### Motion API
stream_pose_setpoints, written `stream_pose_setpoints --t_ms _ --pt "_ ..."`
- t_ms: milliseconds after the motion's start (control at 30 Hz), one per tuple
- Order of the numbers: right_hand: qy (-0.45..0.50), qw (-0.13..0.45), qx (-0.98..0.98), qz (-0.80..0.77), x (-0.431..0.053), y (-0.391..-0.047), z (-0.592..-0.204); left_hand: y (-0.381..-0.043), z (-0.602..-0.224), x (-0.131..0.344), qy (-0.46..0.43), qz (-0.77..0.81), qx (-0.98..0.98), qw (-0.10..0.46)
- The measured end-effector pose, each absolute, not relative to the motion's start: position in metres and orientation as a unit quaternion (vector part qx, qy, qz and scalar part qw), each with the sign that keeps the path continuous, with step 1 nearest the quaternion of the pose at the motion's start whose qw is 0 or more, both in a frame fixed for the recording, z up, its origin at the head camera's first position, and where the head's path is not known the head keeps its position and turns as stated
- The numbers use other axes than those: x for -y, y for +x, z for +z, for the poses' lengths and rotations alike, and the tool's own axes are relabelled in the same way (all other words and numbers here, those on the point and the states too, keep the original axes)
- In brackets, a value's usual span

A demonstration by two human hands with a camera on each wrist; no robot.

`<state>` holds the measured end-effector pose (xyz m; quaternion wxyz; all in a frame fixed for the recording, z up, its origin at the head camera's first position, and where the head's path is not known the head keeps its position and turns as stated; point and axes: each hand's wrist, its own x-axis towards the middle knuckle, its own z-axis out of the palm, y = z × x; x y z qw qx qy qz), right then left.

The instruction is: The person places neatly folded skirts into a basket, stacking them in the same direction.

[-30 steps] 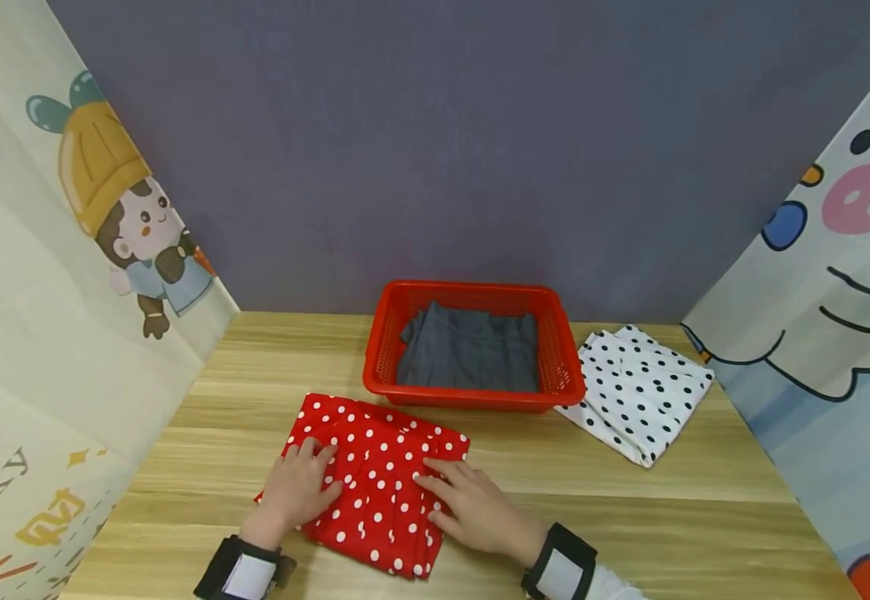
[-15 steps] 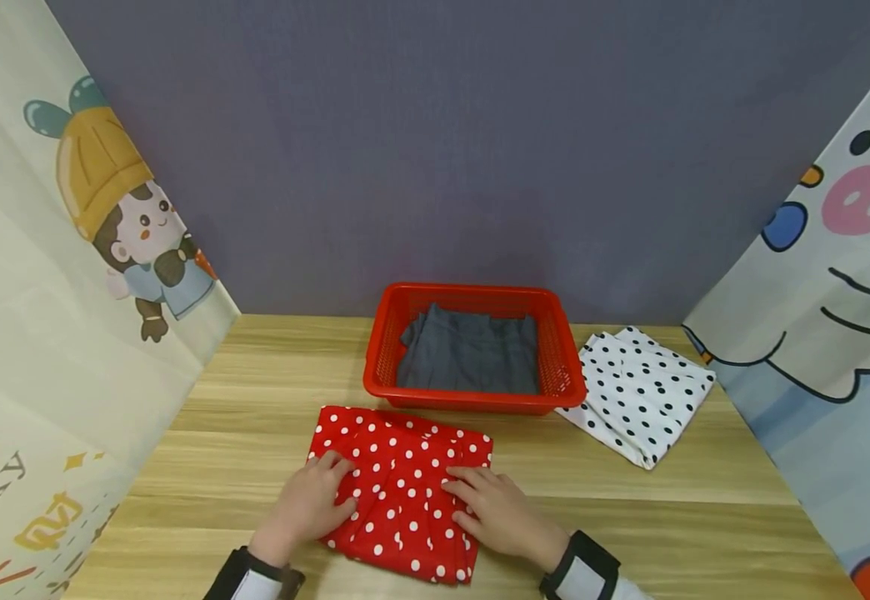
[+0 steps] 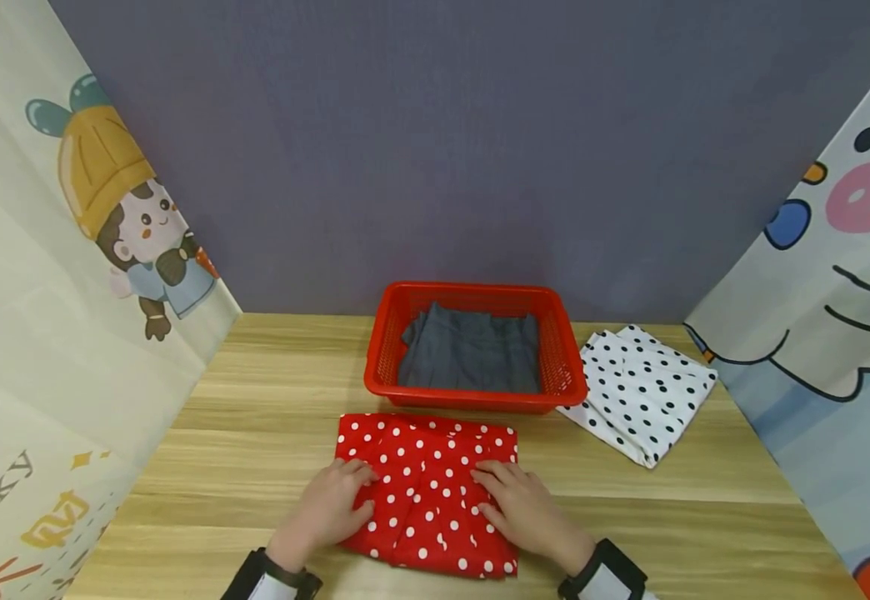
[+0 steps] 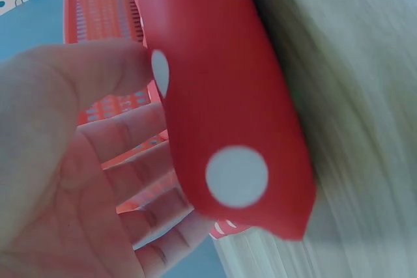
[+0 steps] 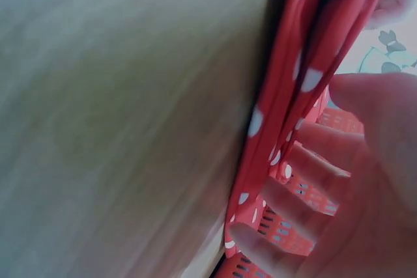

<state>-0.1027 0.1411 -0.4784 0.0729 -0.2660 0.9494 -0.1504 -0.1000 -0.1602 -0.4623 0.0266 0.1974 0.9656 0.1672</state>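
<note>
A folded red cloth with white polka dots (image 3: 427, 500) lies flat on the wooden table, just in front of the red basket. On its left side rests my left hand (image 3: 332, 502), fingertips and thumb touching the top layer. My right hand (image 3: 528, 510) touches the right side the same way, fingers extended and slightly bent. From the right wrist view, the stacked fold layers (image 5: 287, 109) show along the cloth's edge. In the left wrist view, the thumb and fingers (image 4: 130, 141) lie against the cloth without curling round it.
A red plastic basket (image 3: 476, 400) holds a folded dark grey cloth (image 3: 472, 354). At its right lies a folded white cloth with black dots (image 3: 641, 392), touching or close to the basket's corner. Grey backing and printed side sheets border the wooden table (image 3: 240, 433).
Both hands have shifted to the right together with the red cloth, which has also turned so its edges lie squarer to the basket. The basket and white cloth have stayed put.
</note>
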Motion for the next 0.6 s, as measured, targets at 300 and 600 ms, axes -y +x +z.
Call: stream_pose_setpoints --t_ms 300,600 --pt "-0.222 0.066 -0.962 -0.144 -0.153 -0.100 -0.476 -0.097 -0.461 0.147 0.216 0.184 -0.956 0.071" --pt "-0.185 0.057 -0.969 -0.153 -0.163 -0.098 -0.476 -0.095 -0.463 0.132 0.219 0.196 -0.951 0.094"
